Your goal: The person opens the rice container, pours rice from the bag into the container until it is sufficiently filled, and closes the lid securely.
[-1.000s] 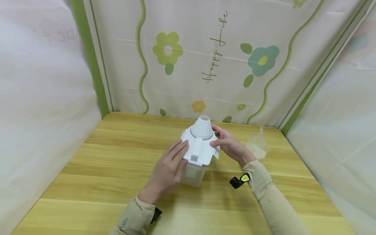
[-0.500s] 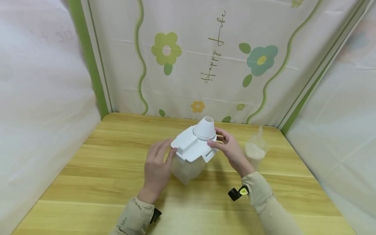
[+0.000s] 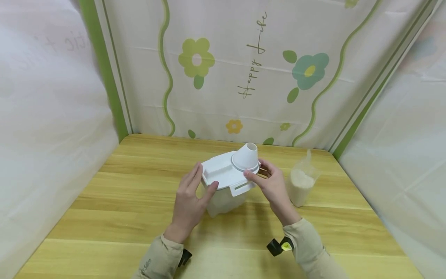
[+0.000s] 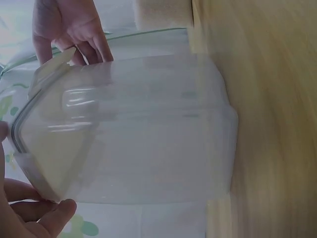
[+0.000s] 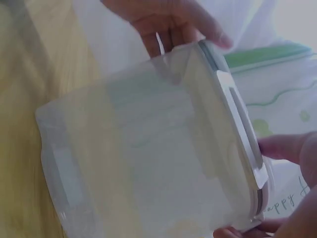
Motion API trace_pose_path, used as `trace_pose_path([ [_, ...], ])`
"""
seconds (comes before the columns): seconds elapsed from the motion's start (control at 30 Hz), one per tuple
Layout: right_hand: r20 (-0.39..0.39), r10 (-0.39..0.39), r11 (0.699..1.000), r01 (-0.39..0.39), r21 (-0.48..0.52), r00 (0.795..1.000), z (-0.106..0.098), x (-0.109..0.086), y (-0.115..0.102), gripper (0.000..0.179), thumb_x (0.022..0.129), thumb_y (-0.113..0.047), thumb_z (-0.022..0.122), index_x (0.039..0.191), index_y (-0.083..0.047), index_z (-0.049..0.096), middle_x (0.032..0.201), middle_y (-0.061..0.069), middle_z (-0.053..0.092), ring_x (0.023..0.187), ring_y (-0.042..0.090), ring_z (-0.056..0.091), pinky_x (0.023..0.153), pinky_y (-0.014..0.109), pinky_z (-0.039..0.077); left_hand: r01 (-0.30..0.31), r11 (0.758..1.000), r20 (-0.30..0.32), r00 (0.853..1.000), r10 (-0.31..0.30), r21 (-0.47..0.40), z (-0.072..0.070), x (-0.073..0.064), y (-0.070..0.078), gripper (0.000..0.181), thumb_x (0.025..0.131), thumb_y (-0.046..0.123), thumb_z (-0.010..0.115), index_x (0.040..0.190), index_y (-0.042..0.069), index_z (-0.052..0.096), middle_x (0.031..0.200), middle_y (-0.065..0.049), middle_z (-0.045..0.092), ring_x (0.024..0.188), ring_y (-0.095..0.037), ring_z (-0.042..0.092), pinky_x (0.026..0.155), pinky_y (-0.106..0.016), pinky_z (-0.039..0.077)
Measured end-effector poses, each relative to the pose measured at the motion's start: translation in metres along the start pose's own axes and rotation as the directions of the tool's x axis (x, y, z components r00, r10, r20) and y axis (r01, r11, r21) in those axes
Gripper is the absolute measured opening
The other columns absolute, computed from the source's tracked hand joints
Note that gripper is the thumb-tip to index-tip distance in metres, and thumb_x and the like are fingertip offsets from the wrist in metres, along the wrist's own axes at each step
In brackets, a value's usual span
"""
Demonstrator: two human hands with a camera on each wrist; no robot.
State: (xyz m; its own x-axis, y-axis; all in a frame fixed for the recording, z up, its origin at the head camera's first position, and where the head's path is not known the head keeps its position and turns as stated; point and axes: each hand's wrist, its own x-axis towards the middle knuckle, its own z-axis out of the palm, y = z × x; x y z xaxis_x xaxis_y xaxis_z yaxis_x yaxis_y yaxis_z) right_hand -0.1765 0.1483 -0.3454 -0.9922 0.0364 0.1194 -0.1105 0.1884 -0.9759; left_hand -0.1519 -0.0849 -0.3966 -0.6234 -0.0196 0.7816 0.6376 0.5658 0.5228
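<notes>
In the middle of the head view is a see-through plastic storage container (image 3: 224,203) with a white lid (image 3: 223,174). A white cone-shaped spout (image 3: 246,157) rises from the lid's right end. On the near side a slotted white latch (image 3: 242,188) sticks outward. My left hand (image 3: 189,197) grips the lid's left end, thumb on the near edge. My right hand (image 3: 273,188) holds the right end, thumb on the lid beside the spout and fingers behind it. Both wrist views show the clear walls, with no contents visible through them; the container's base (image 4: 233,134) is close to the tabletop.
A clear bag of fine white grains (image 3: 301,186) stands on the wooden table (image 3: 139,201) right of my right hand. A white curtain with printed flowers (image 3: 223,77) closes off the back, and white sheets hang at both sides.
The container has turned clockwise seen from above, so its spout end now points right and the latch faces near. My left hand has shifted from the lid's top to its left end.
</notes>
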Motion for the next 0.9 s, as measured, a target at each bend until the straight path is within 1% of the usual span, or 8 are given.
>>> trace_pose_path([
  [0.1,-0.052,-0.002,0.999,0.0,-0.049,0.999,0.004,-0.01,-0.004,0.063,0.079,-0.023,0.085,0.132,-0.004,0.058,0.116,0.015,0.06,0.105,0.026,0.054,0.079,0.028,0.052,0.034,0.999,0.034,0.999,-0.033,-0.027,0.0,0.0,-0.002,0.069,0.092,0.038,0.069,0.137,-0.011,0.05,0.141,-0.024,0.048,0.126,-0.038,0.049,0.101,-0.05,0.045],
  [0.2,-0.075,-0.061,0.992,0.053,-0.112,0.995,0.007,-0.02,-0.004,0.057,0.077,-0.026,0.087,0.126,-0.006,0.065,0.109,0.014,0.059,0.099,0.025,0.053,0.076,0.027,0.052,0.074,0.994,0.067,0.995,-0.069,-0.083,-0.001,0.001,-0.006,0.07,0.093,0.033,0.07,0.141,-0.01,0.044,0.143,-0.023,0.046,0.129,-0.033,0.047,0.102,-0.048,0.044],
  [0.27,-0.087,-0.1,0.988,0.089,-0.125,0.991,0.009,-0.027,-0.003,0.055,0.076,-0.028,0.088,0.123,-0.009,0.068,0.108,0.013,0.057,0.098,0.024,0.051,0.078,0.029,0.053,0.099,0.985,0.095,0.992,-0.086,-0.142,-0.002,0.002,-0.009,0.07,0.094,0.03,0.069,0.144,-0.009,0.04,0.144,-0.021,0.046,0.129,-0.03,0.048,0.101,-0.045,0.045],
  [0.4,-0.148,-0.097,0.995,0.09,-0.053,0.984,0.017,-0.04,0.0,0.062,0.077,-0.026,0.088,0.131,-0.008,0.063,0.116,0.011,0.052,0.104,0.021,0.05,0.089,0.036,0.053,0.135,0.956,0.153,0.983,-0.098,-0.258,-0.002,0.003,-0.014,0.066,0.095,0.018,0.068,0.148,-0.006,0.036,0.144,-0.018,0.046,0.127,-0.026,0.049,0.098,-0.037,0.047],
  [0.5,-0.207,-0.121,0.993,0.12,-0.02,0.971,0.023,-0.049,-0.004,0.064,0.079,-0.017,0.086,0.134,0.0,0.058,0.119,0.014,0.054,0.106,0.023,0.053,0.094,0.039,0.051,0.156,0.941,0.179,0.978,-0.105,-0.301,-0.002,0.005,-0.014,0.065,0.094,0.009,0.067,0.148,-0.006,0.034,0.144,-0.019,0.046,0.127,-0.027,0.049,0.098,-0.037,0.046],
  [0.63,-0.257,-0.184,0.982,0.187,-0.013,0.949,0.029,-0.054,-0.001,0.063,0.08,-0.007,0.083,0.134,0.007,0.054,0.12,0.018,0.056,0.105,0.027,0.055,0.096,0.039,0.049,0.191,0.928,0.196,0.972,-0.132,-0.321,-0.008,0.009,-0.001,0.064,0.093,0.001,0.065,0.147,-0.01,0.033,0.143,-0.026,0.044,0.126,-0.033,0.049,0.098,-0.041,0.044],
  [0.8,-0.272,-0.227,0.971,0.237,0.005,0.935,0.028,-0.047,0.022,0.064,0.08,-0.012,0.084,0.136,0.0,0.056,0.121,0.012,0.056,0.105,0.022,0.055,0.095,0.03,0.049,0.219,0.924,0.215,0.964,-0.156,-0.313,-0.021,0.016,0.02,0.062,0.094,0.001,0.063,0.145,-0.014,0.032,0.143,-0.029,0.042,0.127,-0.034,0.048,0.1,-0.042,0.043],
  [0.9,-0.266,-0.251,0.964,0.266,0.021,0.931,0.029,-0.046,0.03,0.064,0.08,-0.013,0.084,0.136,-0.003,0.057,0.121,0.011,0.055,0.105,0.023,0.056,0.094,0.028,0.049,0.219,0.926,0.214,0.964,-0.157,-0.307,-0.024,0.015,0.023,0.061,0.094,0.001,0.063,0.145,-0.014,0.032,0.142,-0.03,0.044,0.126,-0.035,0.049,0.099,-0.044,0.044],
])
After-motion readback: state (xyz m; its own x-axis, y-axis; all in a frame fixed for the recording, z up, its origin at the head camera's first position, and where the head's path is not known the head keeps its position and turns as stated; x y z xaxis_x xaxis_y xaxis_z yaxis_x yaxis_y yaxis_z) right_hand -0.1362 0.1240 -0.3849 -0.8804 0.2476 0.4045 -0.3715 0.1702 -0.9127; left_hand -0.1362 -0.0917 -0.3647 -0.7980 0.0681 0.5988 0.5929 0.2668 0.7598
